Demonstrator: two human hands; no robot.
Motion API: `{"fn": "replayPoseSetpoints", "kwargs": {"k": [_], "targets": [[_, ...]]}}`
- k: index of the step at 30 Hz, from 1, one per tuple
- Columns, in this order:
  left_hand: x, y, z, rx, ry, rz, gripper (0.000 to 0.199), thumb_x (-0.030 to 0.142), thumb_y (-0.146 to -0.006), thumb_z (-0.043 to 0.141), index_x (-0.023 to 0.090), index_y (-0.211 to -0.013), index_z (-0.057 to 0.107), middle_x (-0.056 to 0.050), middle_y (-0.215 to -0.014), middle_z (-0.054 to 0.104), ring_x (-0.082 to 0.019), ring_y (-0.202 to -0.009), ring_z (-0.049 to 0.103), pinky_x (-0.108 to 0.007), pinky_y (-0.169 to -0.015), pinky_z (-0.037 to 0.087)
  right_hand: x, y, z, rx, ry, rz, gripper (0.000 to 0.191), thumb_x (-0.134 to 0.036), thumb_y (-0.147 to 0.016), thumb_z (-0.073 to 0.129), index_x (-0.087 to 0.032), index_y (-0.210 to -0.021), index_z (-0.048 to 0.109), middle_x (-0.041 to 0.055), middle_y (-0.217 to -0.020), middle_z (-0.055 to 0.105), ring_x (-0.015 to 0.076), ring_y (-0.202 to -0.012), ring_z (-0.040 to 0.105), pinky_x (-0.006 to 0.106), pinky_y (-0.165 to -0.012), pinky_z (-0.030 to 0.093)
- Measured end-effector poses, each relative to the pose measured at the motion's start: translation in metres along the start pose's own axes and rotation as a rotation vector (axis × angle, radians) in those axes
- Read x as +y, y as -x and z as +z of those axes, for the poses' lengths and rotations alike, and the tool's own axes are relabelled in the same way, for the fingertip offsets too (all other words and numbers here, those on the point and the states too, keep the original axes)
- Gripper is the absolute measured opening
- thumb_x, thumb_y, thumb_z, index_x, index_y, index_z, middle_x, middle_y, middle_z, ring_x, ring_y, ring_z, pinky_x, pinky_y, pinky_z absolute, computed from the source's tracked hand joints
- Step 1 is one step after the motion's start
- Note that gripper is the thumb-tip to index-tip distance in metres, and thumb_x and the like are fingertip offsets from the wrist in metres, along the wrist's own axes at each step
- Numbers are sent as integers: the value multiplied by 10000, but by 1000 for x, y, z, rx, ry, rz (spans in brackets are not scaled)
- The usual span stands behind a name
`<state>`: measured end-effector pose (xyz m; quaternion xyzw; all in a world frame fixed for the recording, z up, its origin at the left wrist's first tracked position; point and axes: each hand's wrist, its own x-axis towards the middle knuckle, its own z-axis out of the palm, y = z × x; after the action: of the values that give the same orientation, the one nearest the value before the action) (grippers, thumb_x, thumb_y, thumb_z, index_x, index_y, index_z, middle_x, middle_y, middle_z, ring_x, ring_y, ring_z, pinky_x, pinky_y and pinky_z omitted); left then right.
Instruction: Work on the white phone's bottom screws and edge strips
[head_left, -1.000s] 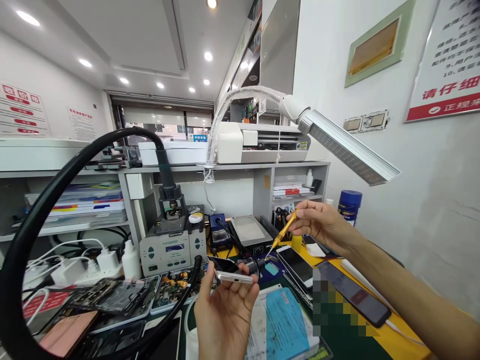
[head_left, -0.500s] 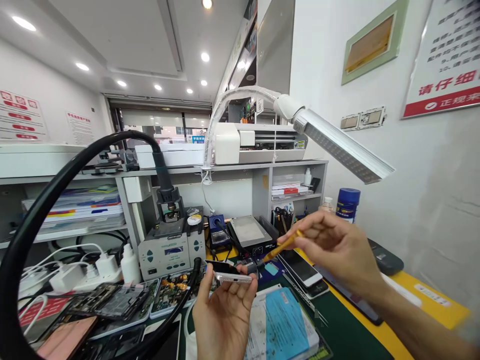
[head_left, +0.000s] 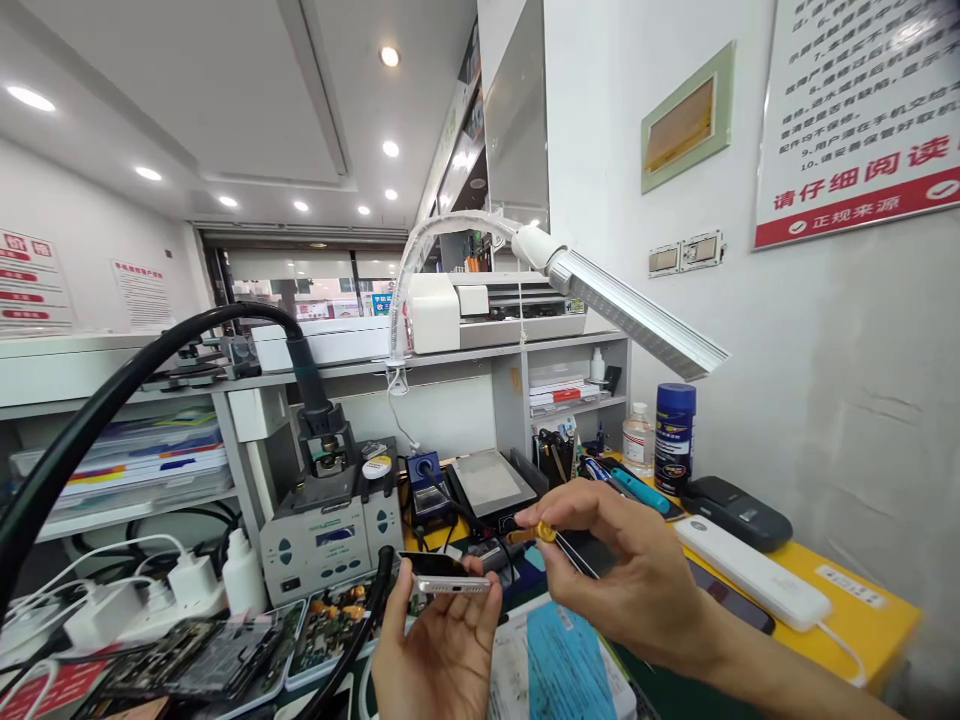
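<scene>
My left hand (head_left: 442, 650) holds a phone (head_left: 451, 584) between thumb and fingers, its port edge facing me and its dark face tilted up. To the right, my right hand (head_left: 622, 570) pinches a thin orange-yellow strip (head_left: 546, 532) that looks like a flex cable, raised above the bench. Two thin metal prongs, like tweezers (head_left: 576, 556), show between the right thumb and fingers. The strip is apart from the phone. A blue and white box or pad (head_left: 570, 665) lies beneath my hands.
A grey soldering station (head_left: 330, 545) stands behind on the left, beside a tray of small parts (head_left: 330, 625). A black hose arches across the left. At right are a blue spray can (head_left: 674, 440), a bottle (head_left: 637, 440) and a white power bank (head_left: 750, 570). A lamp (head_left: 637, 310) hangs above.
The view has turned to the right and up. My right hand has moved left and down, nearer the phone, and the orange strip now looks shorter and curled. My left hand still holds the phone.
</scene>
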<state>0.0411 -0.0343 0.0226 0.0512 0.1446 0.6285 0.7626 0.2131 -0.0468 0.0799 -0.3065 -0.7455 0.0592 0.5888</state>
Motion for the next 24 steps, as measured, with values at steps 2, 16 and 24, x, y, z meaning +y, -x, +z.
{"fn": "replayPoseSetpoints", "kwargs": {"k": [2,16,24], "targets": [[0,0,0,23,16,-4,292,302,-958,529,70,-874,684,-177,-866,739,-255,-876,739,-363,-795,616,0,-4,-3,66,-173,161,149,-185,-838,693,-239,-954,617,54,-914,748,223,-851,738,356,-761,631],[1,5,-1,-66,122,43,345,337,-947,559,19,-1062,625,-225,-1027,695,-334,-1071,678,-436,-935,569,6,-13,3,440,-647,490,148,-254,-789,781,-212,-877,670,26,-815,741,260,-822,763,383,-756,658],[0,6,-2,-136,109,24,341,364,-956,529,64,-997,687,-188,-1010,717,-327,-1111,666,-399,-946,560,-28,17,12,535,-251,143,195,-104,-802,718,-254,-918,669,1,-932,718,170,-795,758,256,-814,650]]}}
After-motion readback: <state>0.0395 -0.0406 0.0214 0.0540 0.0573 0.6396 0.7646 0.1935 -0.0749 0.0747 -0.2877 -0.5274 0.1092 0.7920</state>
